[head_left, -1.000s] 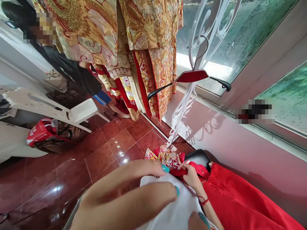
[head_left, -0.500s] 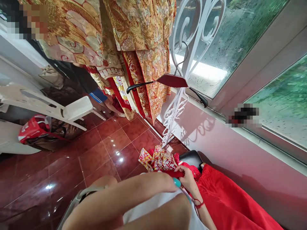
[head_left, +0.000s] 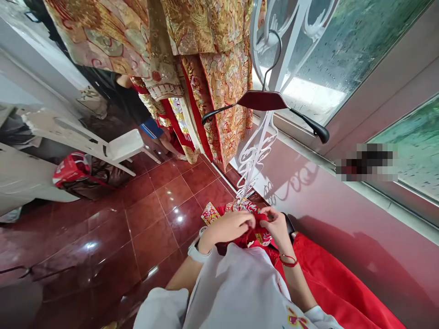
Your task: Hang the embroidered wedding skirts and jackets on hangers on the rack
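Note:
My left hand (head_left: 231,226), with a white watch at the wrist, has its fingers curled on the red cloth of an embroidered garment in front of my body. My right hand (head_left: 275,223), a red cord bracelet at its wrist, pinches the same red cloth from the other side. The embroidered garment (head_left: 210,214) is red with gold and white patterns and lies bunched around my hands. Both hands are close together, and my fingers partly hide the cloth between them.
An unused hanger (head_left: 261,100) hangs from a white scrollwork rack (head_left: 255,157). Gold-embroidered robes (head_left: 224,100) hang beside it. Plain red fabric (head_left: 336,283) spreads at right. A white chair (head_left: 125,145) and red bag (head_left: 71,170) stand left; another person's leg (head_left: 167,142) shows behind the robes.
My left hand has come down from close to the camera to the red cloth. My right hand stays on the cloth. The view has shifted slightly, and the hanger appears further right and higher.

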Available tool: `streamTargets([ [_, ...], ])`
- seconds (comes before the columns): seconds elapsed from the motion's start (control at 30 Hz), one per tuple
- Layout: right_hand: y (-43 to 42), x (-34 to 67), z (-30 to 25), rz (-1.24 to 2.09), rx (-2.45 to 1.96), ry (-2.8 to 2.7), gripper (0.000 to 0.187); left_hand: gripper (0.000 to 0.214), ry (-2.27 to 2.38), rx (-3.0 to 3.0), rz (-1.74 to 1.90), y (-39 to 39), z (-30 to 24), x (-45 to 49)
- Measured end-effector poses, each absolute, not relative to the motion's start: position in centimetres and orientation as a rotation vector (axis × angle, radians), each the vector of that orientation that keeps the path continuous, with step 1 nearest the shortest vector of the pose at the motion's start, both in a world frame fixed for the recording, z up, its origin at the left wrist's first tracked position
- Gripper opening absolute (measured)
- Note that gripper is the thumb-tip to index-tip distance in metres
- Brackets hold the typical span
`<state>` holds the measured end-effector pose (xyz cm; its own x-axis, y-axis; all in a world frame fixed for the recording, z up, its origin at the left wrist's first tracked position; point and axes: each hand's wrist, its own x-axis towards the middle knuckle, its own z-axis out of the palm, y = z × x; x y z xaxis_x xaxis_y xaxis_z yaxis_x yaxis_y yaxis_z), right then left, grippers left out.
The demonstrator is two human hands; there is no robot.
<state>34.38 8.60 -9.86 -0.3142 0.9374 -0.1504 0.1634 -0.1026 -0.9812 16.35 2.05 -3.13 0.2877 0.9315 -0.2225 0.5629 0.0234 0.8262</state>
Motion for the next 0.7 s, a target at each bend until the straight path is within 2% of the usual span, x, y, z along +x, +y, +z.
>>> streamTargets([
  [0.1,9.5,33.1,-7.8,1.542,-1.247,-1.331,0.020,0.034,1.675,1.243,0.415,-0.6,-15.6,14.0],
  [0.2,9.9,31.4,-5.1,1.514,-1.215,-1.268,0.019,0.039,1.769,1.158,0.417,-3.8,-22.7,13.4],
  [0.3,9.9,30.0,-2.3,1.458,-1.171,-1.223,0.020,0.043,1.840,1.114,0.460,-4.6,-25.3,14.0],
  [0.53,8.5,30.0,2.8,1.313,-1.016,-1.275,0.019,0.052,1.952,1.113,0.695,-0.5,-27.8,14.4],
  [0.7,7.9,30.6,3.8,1.307,-0.996,-1.289,0.020,0.046,1.901,1.177,0.597,0.3,-28.5,14.7],
])
